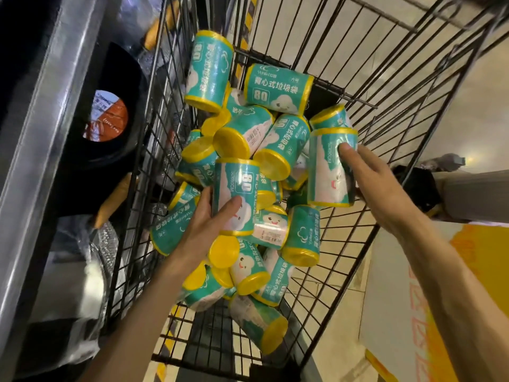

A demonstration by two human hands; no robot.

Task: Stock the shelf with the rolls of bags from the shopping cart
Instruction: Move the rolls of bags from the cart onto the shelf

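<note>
A black wire shopping cart [391, 111] holds a heap of several teal rolls of bags [278, 86] with yellow ends. My left hand [212, 219] reaches into the cart from below and grips one upright roll [237, 188], thumb across its front. My right hand [382, 183] comes in from the right and holds another upright roll [330, 166] by its side, thumb on its upper label. Both rolls sit just above the heap.
A metal shelf edge [35, 111] runs along the left, with a black round item bearing an orange label [107, 119] behind the cart's wire wall. A white and yellow box [429, 299] stands at the lower right. Pale floor shows beyond the cart.
</note>
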